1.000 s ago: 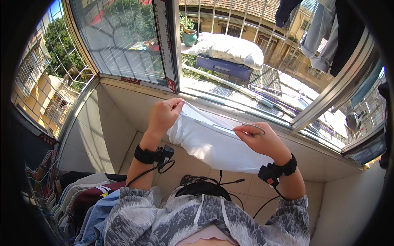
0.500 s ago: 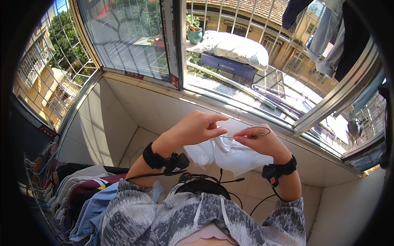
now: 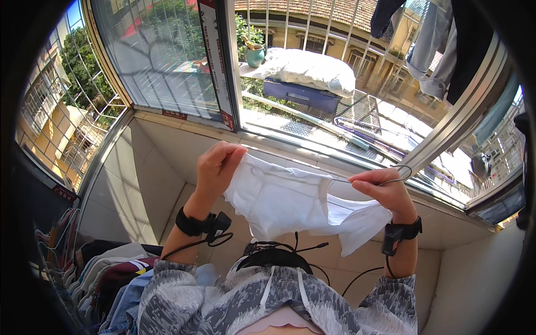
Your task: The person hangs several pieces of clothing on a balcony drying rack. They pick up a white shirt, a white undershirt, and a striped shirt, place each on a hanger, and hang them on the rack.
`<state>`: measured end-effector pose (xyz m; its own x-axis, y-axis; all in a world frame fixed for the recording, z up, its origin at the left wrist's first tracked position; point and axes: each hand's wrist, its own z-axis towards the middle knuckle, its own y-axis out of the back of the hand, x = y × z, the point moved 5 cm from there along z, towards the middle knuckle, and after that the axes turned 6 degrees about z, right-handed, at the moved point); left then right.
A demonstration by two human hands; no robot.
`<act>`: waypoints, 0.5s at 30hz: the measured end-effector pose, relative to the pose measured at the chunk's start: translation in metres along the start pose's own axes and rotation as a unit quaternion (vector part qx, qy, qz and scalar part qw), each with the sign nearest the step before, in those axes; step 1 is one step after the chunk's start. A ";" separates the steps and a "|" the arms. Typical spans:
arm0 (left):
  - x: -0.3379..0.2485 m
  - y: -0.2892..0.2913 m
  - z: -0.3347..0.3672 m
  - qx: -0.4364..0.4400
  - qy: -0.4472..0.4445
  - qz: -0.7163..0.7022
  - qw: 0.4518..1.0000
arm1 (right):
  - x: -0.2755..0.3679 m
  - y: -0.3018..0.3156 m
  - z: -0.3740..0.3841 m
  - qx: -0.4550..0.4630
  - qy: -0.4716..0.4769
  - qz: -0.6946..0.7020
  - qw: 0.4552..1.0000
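A white cloth garment (image 3: 279,195) stretches between my hands in front of me, its lower right part dangling. Its exact kind I cannot tell. My left hand (image 3: 216,166) is closed, pinching the garment's upper left corner. My right hand (image 3: 389,196) grips a thin wire clothes hanger (image 3: 411,171), whose curved hook sticks out past the fingers on the right. From my right fingertips, a straight length of the wire runs left to the garment's upper edge, where the cloth hides the rest.
Clothes on hangers (image 3: 120,268) crowd the lower left. A window frame (image 3: 237,95) and low tiled wall (image 3: 167,145) stand ahead. Outside lie a blue box (image 3: 298,95), a white covered bundle (image 3: 312,67) and a plant pot (image 3: 255,57). Jeans (image 3: 438,56) hang upper right. Black cables (image 3: 312,245) cross by my body.
My left hand has moved left and back toward the window, now pinching the garment's corner and spreading the cloth. My right hand has shifted right with the hanger.
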<state>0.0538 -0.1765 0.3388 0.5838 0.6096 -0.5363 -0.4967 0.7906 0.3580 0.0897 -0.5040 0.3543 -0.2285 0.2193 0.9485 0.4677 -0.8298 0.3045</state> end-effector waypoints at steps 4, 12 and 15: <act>-0.001 0.011 0.000 -0.042 0.039 0.009 0.998 | -0.013 -0.014 0.002 0.044 -0.042 -0.039 0.997; 0.021 0.043 -0.007 -0.008 0.125 0.069 0.990 | -0.004 -0.008 -0.003 0.015 0.049 0.003 0.999; -0.006 0.040 0.006 0.017 0.008 0.170 0.985 | 0.006 -0.021 0.007 0.030 0.018 -0.002 0.999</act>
<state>0.0345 -0.1477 0.3610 0.3781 0.8383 -0.3929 -0.6401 0.5433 0.5433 0.0847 -0.4819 0.3543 -0.2599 0.2035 0.9439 0.5176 -0.7959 0.3141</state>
